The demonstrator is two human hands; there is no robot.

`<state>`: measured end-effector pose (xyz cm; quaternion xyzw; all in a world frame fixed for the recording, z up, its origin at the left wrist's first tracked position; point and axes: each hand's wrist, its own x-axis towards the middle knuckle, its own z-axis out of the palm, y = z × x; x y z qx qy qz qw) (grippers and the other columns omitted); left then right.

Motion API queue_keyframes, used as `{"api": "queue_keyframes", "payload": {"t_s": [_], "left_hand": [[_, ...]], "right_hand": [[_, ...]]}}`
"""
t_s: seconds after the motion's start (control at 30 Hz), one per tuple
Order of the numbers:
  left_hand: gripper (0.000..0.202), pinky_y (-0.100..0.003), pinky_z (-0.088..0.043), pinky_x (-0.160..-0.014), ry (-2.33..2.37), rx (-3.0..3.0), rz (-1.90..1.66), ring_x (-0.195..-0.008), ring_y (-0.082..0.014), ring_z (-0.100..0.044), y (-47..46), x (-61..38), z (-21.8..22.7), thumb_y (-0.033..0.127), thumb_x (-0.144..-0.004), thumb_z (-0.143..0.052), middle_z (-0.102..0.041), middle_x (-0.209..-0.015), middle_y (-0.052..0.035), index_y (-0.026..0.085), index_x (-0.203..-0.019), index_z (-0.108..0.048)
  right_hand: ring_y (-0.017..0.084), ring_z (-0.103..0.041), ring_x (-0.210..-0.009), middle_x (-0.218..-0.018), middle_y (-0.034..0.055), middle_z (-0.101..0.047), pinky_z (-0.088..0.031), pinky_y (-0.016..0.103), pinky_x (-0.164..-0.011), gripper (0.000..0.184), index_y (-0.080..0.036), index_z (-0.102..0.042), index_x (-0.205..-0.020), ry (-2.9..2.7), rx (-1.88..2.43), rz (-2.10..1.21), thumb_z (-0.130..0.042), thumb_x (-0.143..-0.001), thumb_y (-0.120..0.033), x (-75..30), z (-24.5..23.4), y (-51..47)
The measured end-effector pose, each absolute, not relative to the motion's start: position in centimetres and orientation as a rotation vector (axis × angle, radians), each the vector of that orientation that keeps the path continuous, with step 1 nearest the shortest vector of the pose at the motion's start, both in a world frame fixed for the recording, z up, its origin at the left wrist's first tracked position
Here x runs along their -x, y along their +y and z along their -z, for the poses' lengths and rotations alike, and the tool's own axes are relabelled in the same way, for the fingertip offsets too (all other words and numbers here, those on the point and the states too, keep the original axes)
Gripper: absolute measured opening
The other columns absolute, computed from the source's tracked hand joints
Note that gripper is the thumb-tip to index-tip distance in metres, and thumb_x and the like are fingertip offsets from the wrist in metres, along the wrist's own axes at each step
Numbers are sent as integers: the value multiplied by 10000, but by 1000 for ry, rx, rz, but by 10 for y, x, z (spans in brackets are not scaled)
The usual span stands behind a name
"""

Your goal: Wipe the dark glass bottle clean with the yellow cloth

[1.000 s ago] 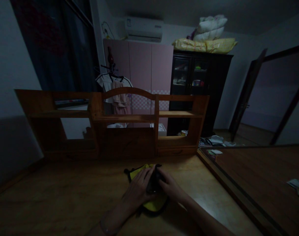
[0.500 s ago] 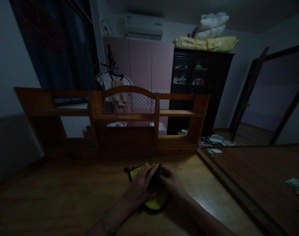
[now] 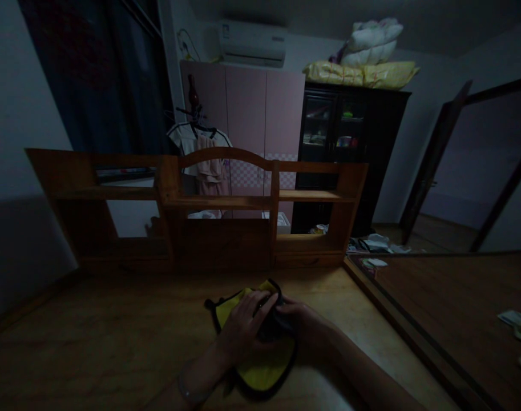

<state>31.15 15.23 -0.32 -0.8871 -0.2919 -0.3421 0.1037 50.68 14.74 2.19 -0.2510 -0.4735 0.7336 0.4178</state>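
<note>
A yellow cloth with black edging hangs between my hands, just over the pale wooden surface or lying on it; I cannot tell which. My left hand bends its fingers over the upper left part of the cloth. On the other side my right hand grips a dark bunched part in the middle. Whether that is the cloth's dark reverse side or a separate object wrapped in it, the dim light does not show. My right fingertips are partly hidden behind it.
Ahead, a low wooden shelf unit stands across the far end of the wooden surface. A raised rail runs along the right edge. Beyond are a pink wardrobe, a dark cabinet and an open door.
The cloth has come nearer to me and spread wider, with more yellow showing below the hands. Its upper corner now stands up between them. My right hand has turned and shifted slightly right.
</note>
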Motion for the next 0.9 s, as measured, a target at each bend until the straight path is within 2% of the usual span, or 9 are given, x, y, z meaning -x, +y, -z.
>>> {"api": "queue_keyframes", "payload": {"t_s": [0.17,0.3,0.37,0.5,0.63,0.8,0.9], "left_hand": [[849,-511,-413,-1044,-870,2602,958,-1244,-338,-487,153,-312,6,539,-798,-662,-495,-1347,-168,194,-1482,-294],[851,-515,-415,-1035,-842,2611,881,-1256,-347,-471,154,-313,7,505,-792,-684,-471,-1369,-167,220,-1489,-286],[844,-513,-422,-1027,-828,2611,853,-1254,-348,-471,153,-314,7,484,-794,-692,-469,-1368,-167,232,-1490,-286],[834,-511,-434,-1017,-840,2614,816,-1252,-351,-473,153,-315,7,443,-788,-709,-470,-1359,-172,238,-1485,-299],[840,-514,-450,-1004,-853,2624,819,-1247,-355,-482,153,-316,8,427,-764,-726,-472,-1359,-177,229,-1474,-322],[836,-515,-478,-976,-810,2628,828,-1220,-357,-508,153,-316,7,429,-732,-742,-494,-1336,-188,197,-1445,-371],[839,-507,-480,-978,-808,2625,842,-1213,-353,-513,152,-317,5,423,-721,-749,-502,-1328,-190,189,-1438,-383]], "right_hand": [[248,-617,-1120,-1208,47,-675,-426,408,-1023,507,-245,-620,-1216,-1289,660,-1689,-638,-720,-144,-506,-10,149],[242,-511,-1274,-1351,34,-595,-370,421,-1093,489,-275,-569,-1302,-1498,793,-1351,-618,-819,-215,-504,-1,148],[244,-504,-1286,-1366,46,-585,-353,430,-1108,477,-270,-547,-1334,-1627,822,-1165,-594,-860,-240,-505,2,148],[280,-612,-1152,-1251,80,-671,-441,445,-1021,437,-244,-594,-1298,-1758,904,-854,-595,-861,-227,-509,2,151],[287,-695,-947,-1081,59,-751,-522,385,-855,344,-226,-691,-1174,-1810,965,-758,-614,-839,-228,-512,-4,152],[255,-712,-815,-912,45,-780,-518,307,-734,249,-184,-751,-1007,-1895,1114,-652,-582,-826,-203,-516,-4,154],[242,-713,-784,-879,51,-780,-512,289,-701,245,-180,-750,-976,-1920,1152,-621,-557,-825,-182,-517,0,158]]}}
